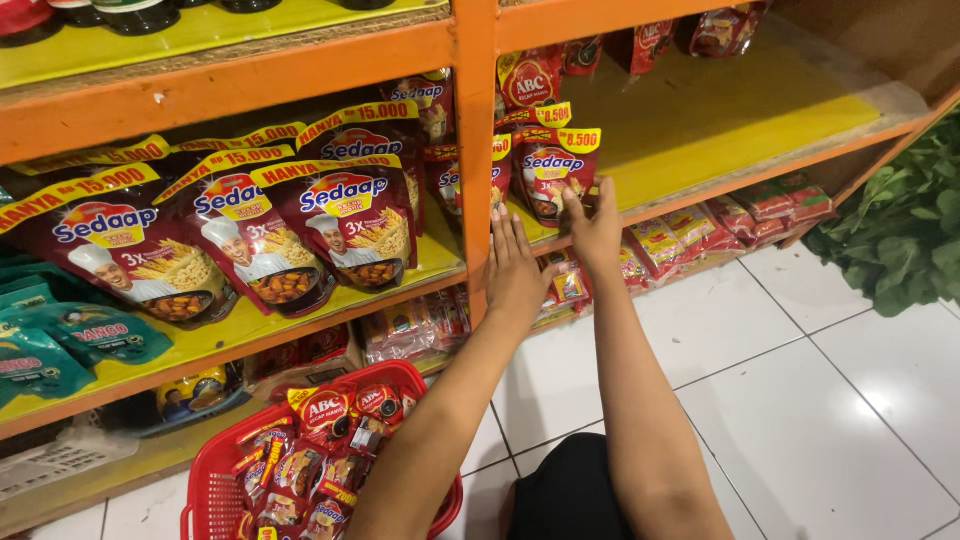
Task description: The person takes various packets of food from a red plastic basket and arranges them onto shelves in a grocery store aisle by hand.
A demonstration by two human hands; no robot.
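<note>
I see my right hand (597, 228) with fingers on the small dark-red sauce pouch (553, 172) standing at the yellow shelf (700, 110) edge; my left hand (515, 272) lies flat and open just beside, below it.

Bright, even light falls from above my hands (555, 250); soft shadows sit under the shelves (700, 120), glare on pouches (340, 215) leftward, edges slightly bent, focus sharp.
</note>
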